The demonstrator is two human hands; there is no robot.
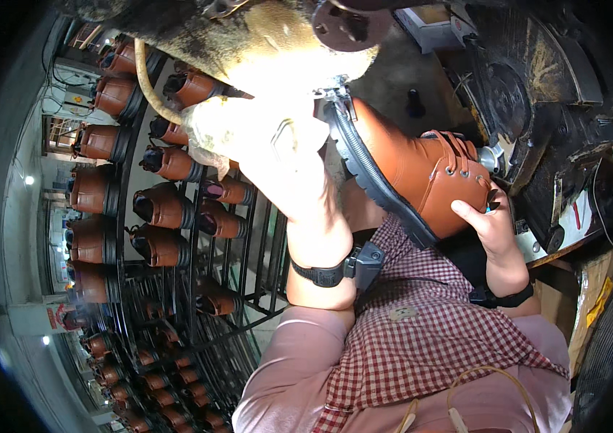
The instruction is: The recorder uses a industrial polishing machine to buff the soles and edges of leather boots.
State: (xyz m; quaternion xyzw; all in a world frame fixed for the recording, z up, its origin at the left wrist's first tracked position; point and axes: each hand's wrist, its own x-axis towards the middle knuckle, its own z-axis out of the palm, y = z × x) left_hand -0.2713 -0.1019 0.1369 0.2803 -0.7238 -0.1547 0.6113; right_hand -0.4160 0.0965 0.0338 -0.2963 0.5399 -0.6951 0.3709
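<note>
here the brown boot sits between left hand and right hand.

Orange-brown boot, red-and-white checked apron

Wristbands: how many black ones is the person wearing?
2. One black wristband is on the left wrist, with a small box attached; the other black wristband is on the right wrist, below the brown boot.

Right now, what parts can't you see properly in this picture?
- Head view: the left hand is washed out by glare, so its fingers blur together.
- The toe of the brown boot is hidden behind the left hand and the machine.
- The right hand grips the boot's ankle; its fingertips wrap out of sight.
- The boots low on the rack are too small and dark.
</note>
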